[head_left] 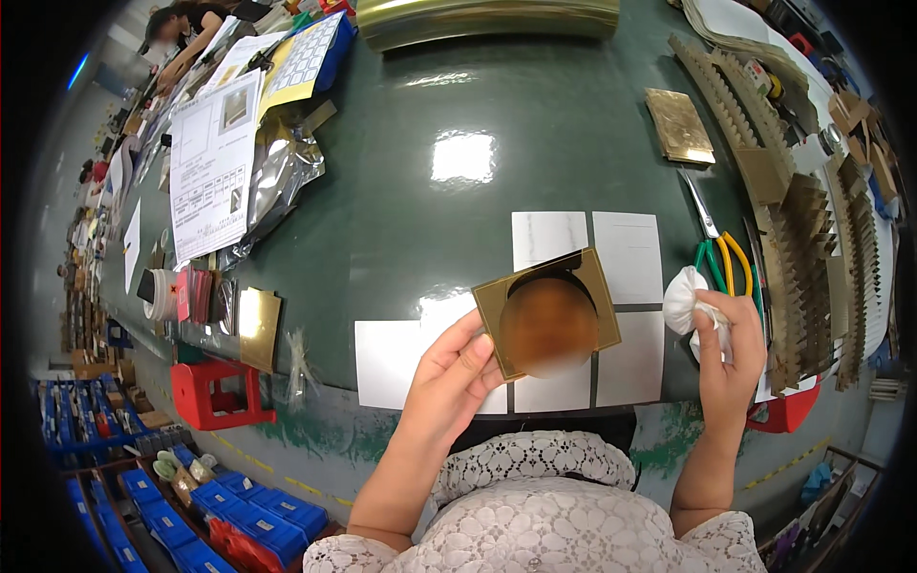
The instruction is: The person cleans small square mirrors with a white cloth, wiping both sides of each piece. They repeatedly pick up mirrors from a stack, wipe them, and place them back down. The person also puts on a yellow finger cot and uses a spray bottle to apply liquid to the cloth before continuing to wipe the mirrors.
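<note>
While printed paper point(212, 167) lies leftward, left fingers point(474, 357) grip a mirrored plate point(547, 317), right fingers point(709, 340) cloth point(682, 300).

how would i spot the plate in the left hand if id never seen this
Start at the big green table and go to its near edge, where the left hand grips a rectangular plate by its left side. It is gold-brown and mirror-like, unlike the pale sheets lying flat around it.

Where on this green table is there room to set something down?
The widest bare patch of table lies between the papers on the left, the gold roll beyond and the gold stack on the right. White sheets occupy the near middle, under the held plate; scissors and notched strips crowd the right.
</note>
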